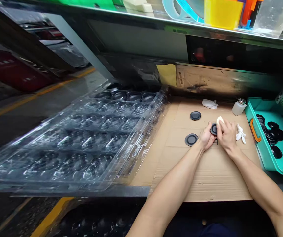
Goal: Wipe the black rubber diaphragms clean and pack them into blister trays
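Holding black disc (213,129) in left hand (206,136), fingers grasping | right hand (227,134) clenching white pad (220,120), mid cardboard sheet (205,177) | risk: hard pressure could slip disc

Black round discs (195,116) and a cream pad (220,120) against brown corrugated cardboard (180,154); a white cloth (241,134) near the cardboard's right edge; beyond it, a teal tray (267,104) with an orange handle (254,130).

The white glove (240,134) lies between right hand (227,135) and teal bin (253,131); left hand (206,136) — a black disc (191,139) blocks its left.
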{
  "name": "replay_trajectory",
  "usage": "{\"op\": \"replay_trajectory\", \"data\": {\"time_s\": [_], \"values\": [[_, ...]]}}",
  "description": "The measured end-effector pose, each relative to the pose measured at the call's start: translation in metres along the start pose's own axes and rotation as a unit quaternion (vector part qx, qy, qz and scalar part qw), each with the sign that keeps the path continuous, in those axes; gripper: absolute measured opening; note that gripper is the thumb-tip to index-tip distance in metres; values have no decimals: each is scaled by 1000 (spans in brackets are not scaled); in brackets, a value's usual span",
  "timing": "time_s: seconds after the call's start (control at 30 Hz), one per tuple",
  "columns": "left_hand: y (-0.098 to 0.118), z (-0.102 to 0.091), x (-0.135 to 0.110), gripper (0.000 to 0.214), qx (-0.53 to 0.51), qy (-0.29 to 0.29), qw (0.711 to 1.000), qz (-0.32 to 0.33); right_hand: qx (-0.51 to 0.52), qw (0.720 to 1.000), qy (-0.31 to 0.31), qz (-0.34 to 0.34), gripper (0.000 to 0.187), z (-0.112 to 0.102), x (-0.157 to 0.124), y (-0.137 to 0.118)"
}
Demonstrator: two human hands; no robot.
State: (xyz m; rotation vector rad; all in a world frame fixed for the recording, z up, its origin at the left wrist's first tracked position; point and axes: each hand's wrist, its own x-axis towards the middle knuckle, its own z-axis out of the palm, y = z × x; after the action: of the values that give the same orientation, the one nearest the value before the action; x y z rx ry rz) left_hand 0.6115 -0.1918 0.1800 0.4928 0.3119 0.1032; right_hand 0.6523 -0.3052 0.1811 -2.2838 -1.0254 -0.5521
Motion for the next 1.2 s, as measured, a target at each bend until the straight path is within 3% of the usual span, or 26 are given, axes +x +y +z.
{"op": "replay_trajectory", "data": {"time_s": [0.1, 0.2, 0.33, 0.47, 0.57, 0.73, 0.87, 0.97, 1.1, 1.2], "values": [[1, -1, 3, 47, -9, -4, 1000, -13, 29, 999, -7, -42, 36, 3, -6, -1], [3, -2, 4, 48, 1, -9, 1000, -13, 23, 999, 19, -10, 34, 6, -7, -3], [4, -3, 3, 49, -10, -8, 1000, -23, 36, 999, -4, -36, 34, 8, -7, -4], [4, -3, 2, 45, -2, -13, 1000, -10, 24, 999, 28, 2, 33, 7, -11, -9], [4, -2, 0, 46, 0, -17, 1000, -22, 25, 999, 6, -30, 35, 8, -10, -7], [8, 0, -5, 51, 42, 5, 999, -33, 6, 997, 64, 53, 33, 2, 6, 31], [16, 1, -10, 58, 43, 2, 998, -45, 19, 993, 80, 80, 35, -8, 7, 59], [20, 1, -14, 61, 32, 2, 998, -47, 19, 994, 56, 91, 35, -11, 3, 61], [21, 2, -15, 59, 28, 0, 999, -33, -2, 997, -38, 62, 31, -12, 2, 49], [20, 1, -13, 51, 33, 7, 999, -8, -46, 994, -85, 59, 34, -24, 4, 38]]}}
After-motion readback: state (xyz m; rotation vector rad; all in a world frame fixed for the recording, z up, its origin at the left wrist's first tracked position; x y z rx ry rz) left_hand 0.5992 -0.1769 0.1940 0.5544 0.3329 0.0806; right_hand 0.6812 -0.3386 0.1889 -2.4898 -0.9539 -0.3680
